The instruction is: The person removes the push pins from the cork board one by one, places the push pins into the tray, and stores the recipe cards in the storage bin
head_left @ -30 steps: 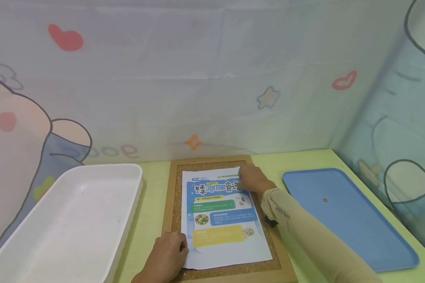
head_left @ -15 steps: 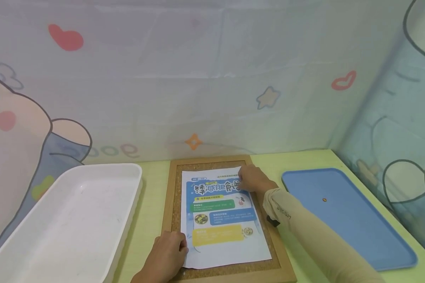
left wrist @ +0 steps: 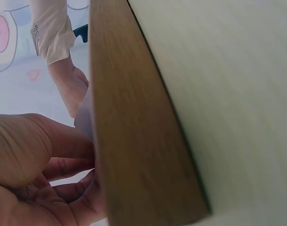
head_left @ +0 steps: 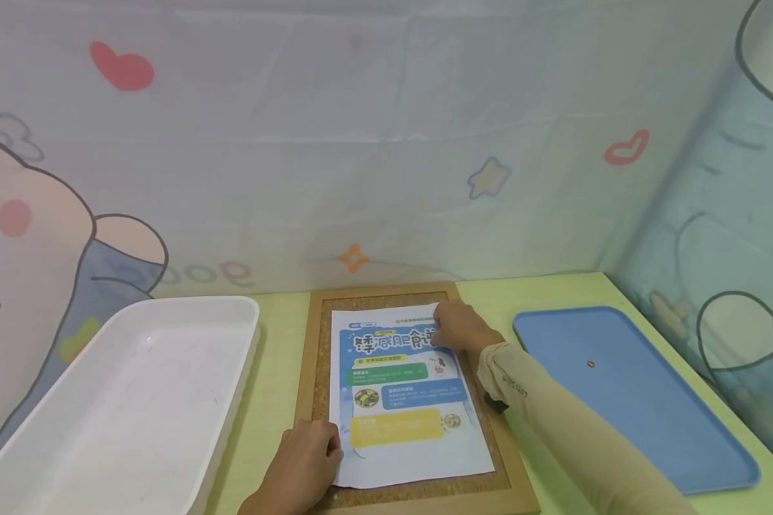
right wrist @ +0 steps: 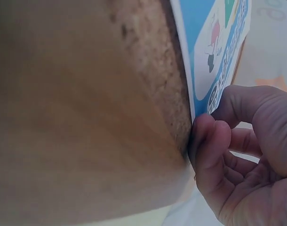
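Observation:
A printed paper poster (head_left: pixel 419 458) in blue, green and yellow lies on a wood-framed cork board (head_left: pixel 308 350). My left hand (head_left: pixel 304 461) is at the sheet's lower left edge, fingers curled and seeming to pinch it; in the left wrist view the frame's side (left wrist: pixel 139 122) hides the fingertips. At the upper right corner, my right hand (head_left: pixel 462 327) covers part of the title. Its thumb and curled fingers (right wrist: pixel 211 141) meet at the paper's edge in the right wrist view, beside bare cork (right wrist: pixel 155 61).
To the left stands a deep white tray (head_left: pixel 232 400). A flat blue tray (head_left: pixel 644 408) lies to the right, with a tiny orange-yellow spot (head_left: pixel 591 365) on it. The pale green table (head_left: pixel 522 290) ends against a printed cloth backdrop (head_left: pixel 386 179).

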Available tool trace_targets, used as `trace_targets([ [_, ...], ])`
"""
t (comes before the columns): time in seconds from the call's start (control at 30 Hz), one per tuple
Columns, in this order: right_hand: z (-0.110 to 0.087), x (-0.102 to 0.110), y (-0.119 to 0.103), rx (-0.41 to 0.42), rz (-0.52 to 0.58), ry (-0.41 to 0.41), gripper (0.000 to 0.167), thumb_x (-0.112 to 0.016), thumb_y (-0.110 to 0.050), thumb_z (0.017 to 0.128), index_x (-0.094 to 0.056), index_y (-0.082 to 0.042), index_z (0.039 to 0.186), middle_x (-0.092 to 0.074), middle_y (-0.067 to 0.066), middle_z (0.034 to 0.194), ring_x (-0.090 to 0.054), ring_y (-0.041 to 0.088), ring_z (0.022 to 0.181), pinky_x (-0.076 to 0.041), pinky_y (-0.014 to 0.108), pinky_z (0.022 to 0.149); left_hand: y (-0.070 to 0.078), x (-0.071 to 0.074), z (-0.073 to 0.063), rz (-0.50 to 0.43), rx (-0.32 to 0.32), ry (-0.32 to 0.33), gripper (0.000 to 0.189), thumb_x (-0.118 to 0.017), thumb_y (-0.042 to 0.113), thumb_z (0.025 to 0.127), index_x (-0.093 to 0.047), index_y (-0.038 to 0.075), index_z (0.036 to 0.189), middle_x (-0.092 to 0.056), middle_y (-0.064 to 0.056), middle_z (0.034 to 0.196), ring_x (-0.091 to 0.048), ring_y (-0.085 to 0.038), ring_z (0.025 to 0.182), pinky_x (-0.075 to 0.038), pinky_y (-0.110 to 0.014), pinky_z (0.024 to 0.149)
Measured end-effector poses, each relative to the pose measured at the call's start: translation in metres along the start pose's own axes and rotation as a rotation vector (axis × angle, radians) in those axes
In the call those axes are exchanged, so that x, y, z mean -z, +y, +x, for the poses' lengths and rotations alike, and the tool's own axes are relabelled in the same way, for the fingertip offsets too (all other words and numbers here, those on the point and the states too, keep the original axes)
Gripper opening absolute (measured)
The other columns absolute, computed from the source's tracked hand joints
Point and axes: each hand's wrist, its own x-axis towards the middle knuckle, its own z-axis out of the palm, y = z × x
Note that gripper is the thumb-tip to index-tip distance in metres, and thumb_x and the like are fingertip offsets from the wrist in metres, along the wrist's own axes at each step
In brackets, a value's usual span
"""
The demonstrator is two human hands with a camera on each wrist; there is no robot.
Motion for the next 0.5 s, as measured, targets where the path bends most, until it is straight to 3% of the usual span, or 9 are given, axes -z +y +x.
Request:
trace_targets([
  [0.3,-0.0001,0.0012,-0.0012,-0.034,0.041,-0.009,0.009,-0.072,-0.012,0.085,-0.068,-0.004,0.086,-0.063,0.006,0.065,-0.054,0.013,0.046,-0.041,0.021,0.042,0.0002,0.0000,-0.0008,-0.003,-0.012,0.006,0.027,-0.073,-0.004,0.079,-0.061,0.011,0.060,-0.049,0.005,0.054,-0.042,-0.009,0.052,-0.032,-0.022,0.047],
  [0.5,-0.0015,0.0042,-0.0043,-0.036,0.021,-0.033,0.017,-0.072,-0.013,0.087,-0.070,-0.002,0.099,-0.065,0.005,0.069,-0.056,0.014,0.050,-0.043,0.022,0.045,-0.0007,0.0006,-0.0007,-0.012,-0.018,0.004,0.026,-0.073,-0.004,0.079,-0.061,0.011,0.060,-0.049,0.005,0.055,-0.043,-0.009,0.052,-0.033,-0.022,0.047],
])
